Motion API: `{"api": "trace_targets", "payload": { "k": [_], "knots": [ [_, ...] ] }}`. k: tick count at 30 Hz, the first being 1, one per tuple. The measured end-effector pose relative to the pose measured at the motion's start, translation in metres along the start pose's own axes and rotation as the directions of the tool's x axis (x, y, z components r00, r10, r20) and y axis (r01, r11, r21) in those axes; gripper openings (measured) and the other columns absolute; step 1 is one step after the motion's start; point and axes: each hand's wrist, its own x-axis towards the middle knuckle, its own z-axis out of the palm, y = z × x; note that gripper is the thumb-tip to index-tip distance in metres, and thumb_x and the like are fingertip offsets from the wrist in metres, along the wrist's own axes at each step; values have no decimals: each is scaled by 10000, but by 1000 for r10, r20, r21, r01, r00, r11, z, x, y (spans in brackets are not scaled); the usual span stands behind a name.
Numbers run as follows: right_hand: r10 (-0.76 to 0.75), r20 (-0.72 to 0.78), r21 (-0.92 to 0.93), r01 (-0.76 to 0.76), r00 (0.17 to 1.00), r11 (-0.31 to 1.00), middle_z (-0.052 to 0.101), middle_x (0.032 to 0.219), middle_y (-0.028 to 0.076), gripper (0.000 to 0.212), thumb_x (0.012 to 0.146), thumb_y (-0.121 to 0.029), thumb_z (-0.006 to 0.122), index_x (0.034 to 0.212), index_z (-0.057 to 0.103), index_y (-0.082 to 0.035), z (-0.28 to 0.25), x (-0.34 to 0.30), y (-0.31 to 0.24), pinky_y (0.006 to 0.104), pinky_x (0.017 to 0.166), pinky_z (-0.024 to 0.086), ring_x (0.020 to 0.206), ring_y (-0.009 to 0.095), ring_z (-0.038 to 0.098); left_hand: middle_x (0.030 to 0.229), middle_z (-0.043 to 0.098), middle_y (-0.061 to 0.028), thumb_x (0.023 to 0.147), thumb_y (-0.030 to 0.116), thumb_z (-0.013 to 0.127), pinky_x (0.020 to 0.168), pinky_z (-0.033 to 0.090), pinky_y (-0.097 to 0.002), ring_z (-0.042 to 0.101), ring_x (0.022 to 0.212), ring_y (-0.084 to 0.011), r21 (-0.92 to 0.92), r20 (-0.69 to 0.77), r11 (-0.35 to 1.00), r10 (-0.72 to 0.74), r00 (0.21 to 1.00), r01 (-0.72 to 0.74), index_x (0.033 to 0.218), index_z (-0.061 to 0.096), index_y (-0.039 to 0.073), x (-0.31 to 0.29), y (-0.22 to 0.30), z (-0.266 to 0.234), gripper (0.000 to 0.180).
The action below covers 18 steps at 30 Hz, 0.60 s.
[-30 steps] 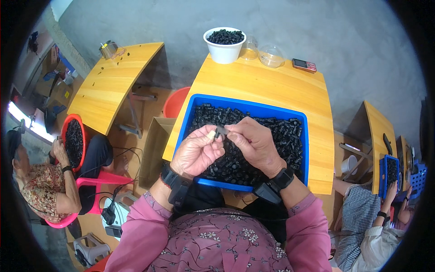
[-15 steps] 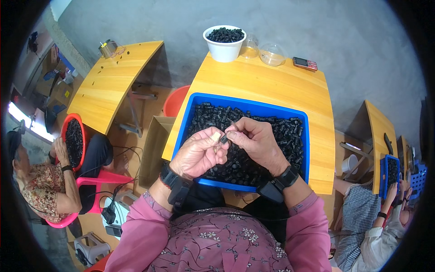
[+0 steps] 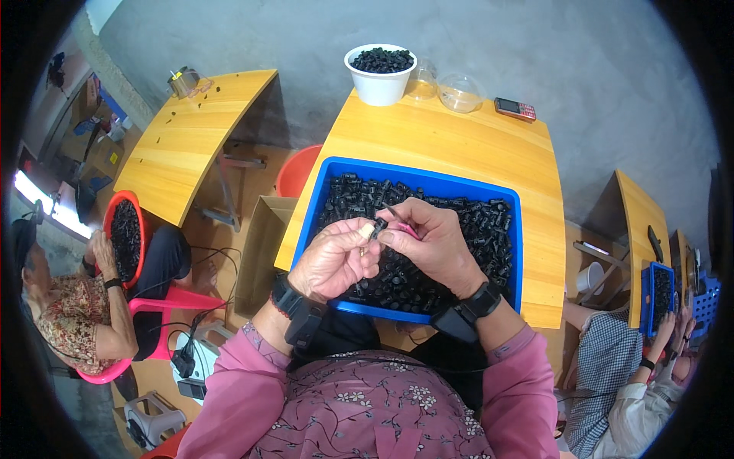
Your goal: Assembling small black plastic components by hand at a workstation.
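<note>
My left hand (image 3: 335, 258) pinches a small black cylindrical plastic part (image 3: 378, 227) between thumb and fingers. A pale yellowish cover (image 3: 366, 230) sits on that thumb's tip. My right hand (image 3: 437, 243) is closed around a small tool with a pink handle (image 3: 409, 229) and a thin dark blade-like end, right beside the part. Both hands are over a blue tray (image 3: 420, 171) filled with similar black parts (image 3: 489, 237). How the tool's tip meets the part is too small to tell.
On the yellow table (image 3: 451, 141) stand a white bucket (image 3: 378, 88) of black pieces, clear plastic containers (image 3: 459, 96) and a red phone (image 3: 515, 109). A cardboard box (image 3: 264, 252) is left of the tray. A person (image 3: 84, 314) sits left with a red basin; another works at right.
My right hand has turned slightly, bringing the tool's pink handle into view. The black part is tilted differently at my left fingertips. The tray has not moved.
</note>
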Motion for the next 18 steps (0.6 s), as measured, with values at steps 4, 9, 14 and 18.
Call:
{"api": "trace_targets", "payload": {
  "k": [4, 9, 14, 18],
  "knots": [
    [-22, -12, -46, 22, 1000, 999, 684, 828, 61, 145, 840, -55, 737, 947, 671, 18, 1, 0, 0, 246, 700, 502, 752, 81, 599, 833, 618, -67, 983, 135, 582, 598, 437, -285, 539, 653, -137, 12, 26, 999, -32, 999, 32, 1015, 594, 60, 0, 0, 2, 82],
    [-17, -13, -19, 17, 1000, 1000, 676, 796, 71, 109, 887, -77, 691, 931, 674, 21, 0, 0, 7, 245, 668, 488, 726, 79, 593, 825, 637, -60, 992, 140, 587, 611, 493, -294, 582, 643, -130, -2, 19, 999, -47, 999, 47, 994, 623, 42, 1, 0, 7, 104],
    [77, -54, 38, -75, 996, 996, 676, 777, 74, 136, 911, -98, 677, 963, 684, 28, -2, 1, 5, 249, 643, 479, 688, 75, 564, 845, 632, -73, 993, 133, 582, 638, 501, -301, 592, 663, -143, -54, 39, 997, -47, 998, 49, 1001, 609, 52, 0, 0, 6, 86],
    [-31, -237, -245, -29, 971, 969, 667, 802, 118, 131, 890, -77, 684, 969, 688, 28, -13, 7, 7, 303, 635, 487, 680, 163, 605, 915, 603, -100, 979, 114, 583, 655, 469, -307, 538, 701, -156, -47, 38, 998, 48, 998, -46, 1055, 600, 87, 1, -1, 4, 82]
  ]
}}
